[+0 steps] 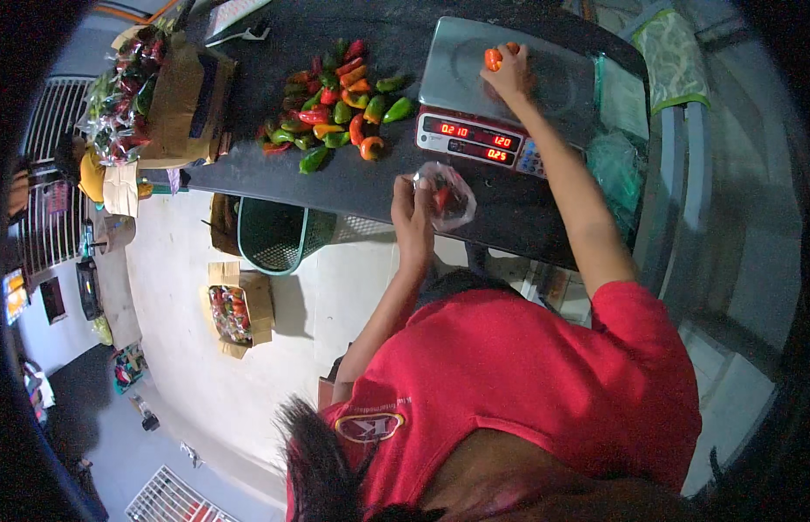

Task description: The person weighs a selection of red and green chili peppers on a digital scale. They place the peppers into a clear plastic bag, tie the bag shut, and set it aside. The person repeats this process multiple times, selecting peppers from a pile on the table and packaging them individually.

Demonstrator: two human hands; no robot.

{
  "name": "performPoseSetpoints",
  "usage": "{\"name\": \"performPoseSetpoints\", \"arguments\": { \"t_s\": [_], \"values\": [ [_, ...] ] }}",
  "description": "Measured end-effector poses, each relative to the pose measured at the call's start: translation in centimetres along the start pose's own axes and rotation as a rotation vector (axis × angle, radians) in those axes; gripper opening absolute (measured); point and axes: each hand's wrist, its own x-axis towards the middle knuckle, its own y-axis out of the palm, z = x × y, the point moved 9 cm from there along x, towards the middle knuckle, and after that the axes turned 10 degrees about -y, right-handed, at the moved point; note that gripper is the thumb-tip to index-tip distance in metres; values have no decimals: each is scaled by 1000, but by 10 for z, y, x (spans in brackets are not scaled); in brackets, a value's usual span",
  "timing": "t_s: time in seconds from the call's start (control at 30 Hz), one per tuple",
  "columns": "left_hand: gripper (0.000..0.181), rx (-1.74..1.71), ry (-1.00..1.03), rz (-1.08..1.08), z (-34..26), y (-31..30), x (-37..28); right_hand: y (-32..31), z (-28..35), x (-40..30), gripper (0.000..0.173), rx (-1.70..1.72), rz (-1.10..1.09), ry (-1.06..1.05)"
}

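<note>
My right hand grips an orange bell pepper over the steel pan of a digital scale. Red digits glow on the scale's display. In my left hand is a clear plastic bag, held by its edge near the table's front. Something red, likely a pepper, shows inside it. Left of the scale, a loose heap of red, orange and green peppers lies on the dark table.
A cardboard box with bagged peppers stands at the table's left end. Green plastic packs lie right of the scale. Below the front edge are a green plastic basket and, on the floor, an open carton of bagged peppers.
</note>
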Motion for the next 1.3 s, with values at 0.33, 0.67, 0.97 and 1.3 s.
{"name": "performPoseSetpoints", "arguments": {
  "t_s": [0.33, 0.67, 0.97, 1.3],
  "values": [
    [14, 64, -98, -33, 6, -4, -1, -114, 139, -175, 58, 1787, 1077, 712],
    [14, 432, 77, 33, 54, 9, -37, -39, 161, -274, 37, 1998, 529, 1431],
    [7, 225, 77, -36, 45, -15, -26, 23, 119, -265, 36, 1377, 103, 1047],
    [12, 125, 141, -65, 20, -82, 49, -123, 241, -159, 15, 345, 773, -606]
  ]
}}
